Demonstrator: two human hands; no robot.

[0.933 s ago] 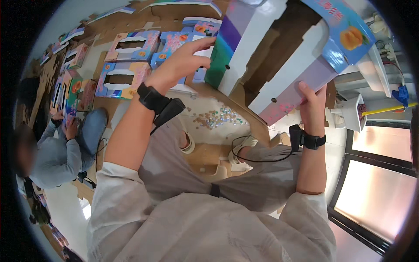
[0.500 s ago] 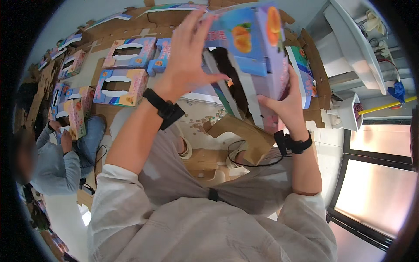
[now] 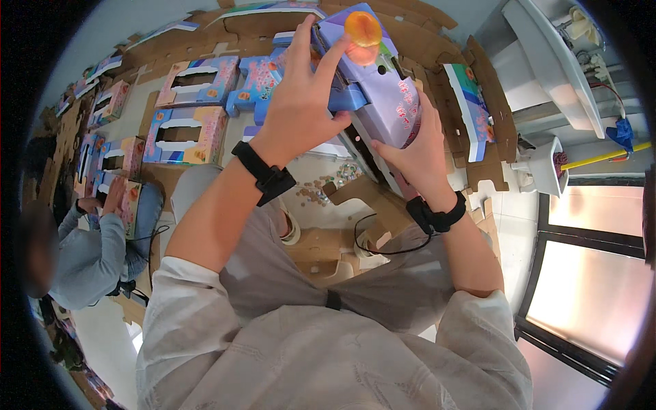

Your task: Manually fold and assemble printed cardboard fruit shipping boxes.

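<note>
A purple and blue cardboard box [image 3: 391, 102] printed with orange fruit is held up tilted in front of me. My left hand [image 3: 301, 109] grips its far left end, fingers over the edge and thumb beneath a blue flap [image 3: 350, 99]. My right hand [image 3: 418, 160] is closed on the near right side, thumb on the side facing me and fingers round the printed panel. A dark opening shows along the box's lower left side. Below it, a brown cardboard piece [image 3: 369, 198] lies close to my right leg.
Several printed boxes with cut-out windows [image 3: 184, 133] stand at the left, with a printed panel [image 3: 471, 113] at the right. Small round pieces [image 3: 314, 191] are scattered on the floor. A co-worker [image 3: 102, 239] handles another box at far left. A white fixture [image 3: 553, 68] is at the right.
The box has turned, so its purple printed side now faces up and its wide opening is mostly hidden. My right hand has moved slightly left and down with it.
</note>
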